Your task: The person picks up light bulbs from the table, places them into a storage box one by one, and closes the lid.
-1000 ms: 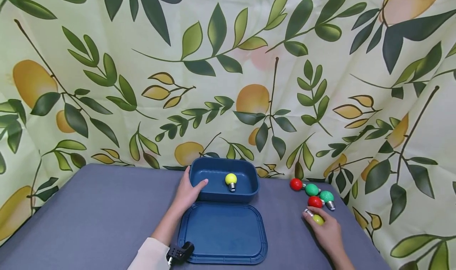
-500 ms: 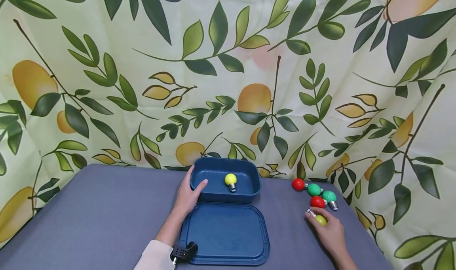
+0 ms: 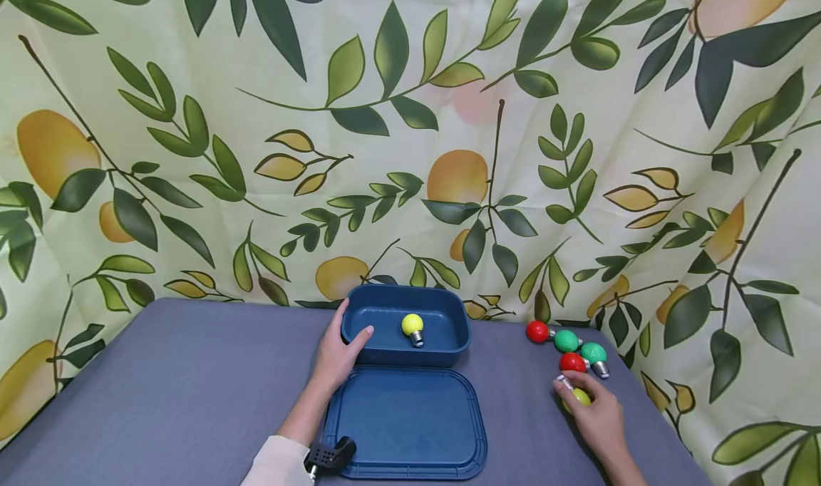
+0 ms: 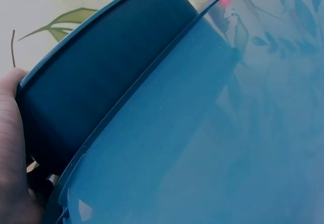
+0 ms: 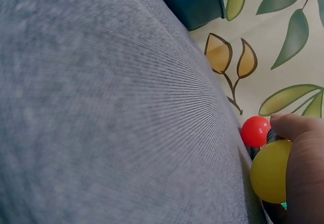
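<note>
My left hand (image 3: 338, 347) grips the left wall of a dark blue plastic box (image 3: 405, 358), thumb over the inside and fingers outside. Inside the box lies a yellow light bulb (image 3: 412, 323) with a silver screw base. To the right, my right hand (image 3: 601, 415) pinches a second yellow light bulb (image 3: 581, 396), its base pointing up and left between thumb and fingers. In the right wrist view this held bulb (image 5: 270, 173) shows large beside the thumb. Just beyond the right hand lie two red bulbs (image 3: 573, 363) and two green bulbs (image 3: 594, 353).
A blue lid (image 3: 407, 422) lies flat in front of the box, on a grey cloth-covered table (image 3: 192, 393). Behind stands a fabric backdrop (image 3: 385, 187) printed with leaves and fruit. A black wrist strap (image 3: 329, 455) lies over the lid's left edge in the head view.
The head view has shifted slightly. My right hand has moved a little to the right with the yellow bulb in it; the left hand keeps its grip on the box.
</note>
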`<state>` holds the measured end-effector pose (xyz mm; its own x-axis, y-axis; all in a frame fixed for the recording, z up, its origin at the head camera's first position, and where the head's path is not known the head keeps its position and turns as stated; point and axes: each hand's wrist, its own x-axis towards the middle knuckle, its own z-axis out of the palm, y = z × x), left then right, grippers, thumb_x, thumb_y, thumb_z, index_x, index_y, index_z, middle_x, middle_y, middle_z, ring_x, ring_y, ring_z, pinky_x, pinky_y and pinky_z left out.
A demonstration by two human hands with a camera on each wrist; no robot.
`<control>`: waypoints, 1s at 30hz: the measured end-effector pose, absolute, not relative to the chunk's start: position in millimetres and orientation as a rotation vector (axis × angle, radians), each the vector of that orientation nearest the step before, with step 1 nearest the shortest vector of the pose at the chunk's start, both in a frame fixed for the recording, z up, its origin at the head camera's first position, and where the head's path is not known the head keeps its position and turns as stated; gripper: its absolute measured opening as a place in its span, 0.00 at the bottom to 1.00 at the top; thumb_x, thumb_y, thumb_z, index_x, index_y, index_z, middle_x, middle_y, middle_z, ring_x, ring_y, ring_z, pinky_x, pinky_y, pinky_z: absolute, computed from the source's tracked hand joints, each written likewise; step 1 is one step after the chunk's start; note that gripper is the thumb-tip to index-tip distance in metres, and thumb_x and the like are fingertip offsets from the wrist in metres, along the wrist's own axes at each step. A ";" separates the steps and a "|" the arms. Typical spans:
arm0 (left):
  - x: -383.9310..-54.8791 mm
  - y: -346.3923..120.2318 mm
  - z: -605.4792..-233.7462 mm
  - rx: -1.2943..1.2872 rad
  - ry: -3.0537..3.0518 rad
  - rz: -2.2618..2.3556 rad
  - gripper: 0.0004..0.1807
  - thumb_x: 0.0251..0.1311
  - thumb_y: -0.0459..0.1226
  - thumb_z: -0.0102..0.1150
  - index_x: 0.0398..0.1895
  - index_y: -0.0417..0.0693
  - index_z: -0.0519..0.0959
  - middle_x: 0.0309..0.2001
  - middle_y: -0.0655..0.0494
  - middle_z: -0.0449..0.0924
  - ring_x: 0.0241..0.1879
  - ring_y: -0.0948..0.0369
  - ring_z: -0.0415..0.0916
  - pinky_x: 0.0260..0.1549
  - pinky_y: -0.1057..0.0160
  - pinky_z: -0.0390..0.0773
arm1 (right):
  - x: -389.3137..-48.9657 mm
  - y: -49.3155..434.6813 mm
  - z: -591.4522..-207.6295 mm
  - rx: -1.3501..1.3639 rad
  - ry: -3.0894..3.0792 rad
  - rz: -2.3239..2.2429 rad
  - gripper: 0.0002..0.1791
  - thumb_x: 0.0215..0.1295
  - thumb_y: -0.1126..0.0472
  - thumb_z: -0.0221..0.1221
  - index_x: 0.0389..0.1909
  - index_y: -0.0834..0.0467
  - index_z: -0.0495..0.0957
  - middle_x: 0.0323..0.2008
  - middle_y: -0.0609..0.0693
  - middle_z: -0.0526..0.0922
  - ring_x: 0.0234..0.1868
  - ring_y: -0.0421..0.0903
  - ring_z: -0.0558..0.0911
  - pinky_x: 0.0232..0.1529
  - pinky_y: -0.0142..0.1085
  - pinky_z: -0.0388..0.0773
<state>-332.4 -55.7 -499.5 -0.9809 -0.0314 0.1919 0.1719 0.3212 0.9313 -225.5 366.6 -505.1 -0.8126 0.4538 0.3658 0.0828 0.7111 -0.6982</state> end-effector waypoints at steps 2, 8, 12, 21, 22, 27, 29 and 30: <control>-332.3 -57.1 -499.5 -0.129 -2.407 -1.727 0.44 0.68 0.51 0.61 0.82 0.59 0.51 0.81 0.49 0.51 0.80 0.44 0.50 0.74 0.35 0.54 | -226.6 366.1 -505.3 -0.416 -2.380 0.964 0.15 0.58 0.54 0.73 0.43 0.56 0.87 0.31 0.37 0.86 0.30 0.21 0.72 0.33 0.19 0.67; -331.5 -58.9 -499.5 -0.116 -2.414 -1.701 0.45 0.67 0.54 0.61 0.82 0.60 0.51 0.81 0.49 0.52 0.80 0.44 0.51 0.74 0.35 0.55 | -228.2 361.4 -500.6 -0.491 -2.314 1.208 0.23 0.64 0.53 0.68 0.56 0.60 0.83 0.29 0.19 0.78 0.34 0.14 0.72 0.37 0.13 0.68; -331.5 -57.2 -498.9 -0.117 -2.415 -1.703 0.45 0.66 0.56 0.61 0.81 0.59 0.52 0.81 0.48 0.53 0.80 0.44 0.51 0.74 0.35 0.55 | -226.2 356.5 -490.7 -0.526 -2.300 1.299 0.25 0.66 0.52 0.67 0.58 0.63 0.82 0.28 0.19 0.77 0.34 0.17 0.74 0.35 0.16 0.70; -335.9 -57.0 -499.3 -0.107 -2.403 -1.702 0.42 0.68 0.52 0.61 0.81 0.61 0.54 0.80 0.49 0.54 0.79 0.44 0.53 0.73 0.35 0.56 | -230.4 338.8 -458.9 -0.551 -2.330 1.316 0.28 0.64 0.44 0.67 0.59 0.57 0.82 0.29 0.20 0.78 0.34 0.21 0.76 0.34 0.22 0.72; -336.0 -57.5 -499.5 -0.104 -2.405 -1.699 0.42 0.68 0.52 0.61 0.81 0.61 0.54 0.80 0.49 0.54 0.79 0.44 0.53 0.73 0.35 0.57 | -231.6 336.7 -455.2 -0.532 -2.335 1.312 0.28 0.64 0.43 0.67 0.59 0.57 0.82 0.30 0.21 0.79 0.35 0.21 0.76 0.35 0.21 0.72; -335.1 -57.8 -500.1 -0.088 -2.417 -1.683 0.41 0.68 0.51 0.61 0.81 0.60 0.55 0.80 0.48 0.55 0.78 0.43 0.54 0.73 0.35 0.57 | -238.2 326.3 -438.6 -0.387 -2.342 1.289 0.25 0.65 0.47 0.67 0.58 0.57 0.82 0.34 0.29 0.85 0.36 0.21 0.77 0.36 0.21 0.73; -334.7 -56.7 -500.3 -0.086 -2.424 -1.684 0.42 0.68 0.52 0.61 0.80 0.60 0.55 0.80 0.48 0.55 0.78 0.43 0.54 0.73 0.35 0.58 | -241.4 320.6 -433.0 -0.331 -2.338 1.279 0.24 0.66 0.49 0.67 0.57 0.58 0.83 0.35 0.31 0.86 0.36 0.22 0.78 0.35 0.22 0.74; -334.4 -56.0 -500.4 -0.085 -2.426 -1.684 0.42 0.67 0.52 0.61 0.80 0.60 0.55 0.80 0.48 0.55 0.78 0.43 0.54 0.73 0.35 0.58 | -242.8 317.2 -430.7 -0.308 -2.341 1.266 0.23 0.66 0.49 0.67 0.56 0.58 0.83 0.36 0.33 0.86 0.36 0.22 0.78 0.35 0.23 0.75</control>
<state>-334.4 -56.0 -500.4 -0.9810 -0.0591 0.1847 0.1524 0.3541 0.9227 -242.8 317.2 -430.7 -0.8699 0.4014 0.2867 -0.0203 0.5515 -0.8339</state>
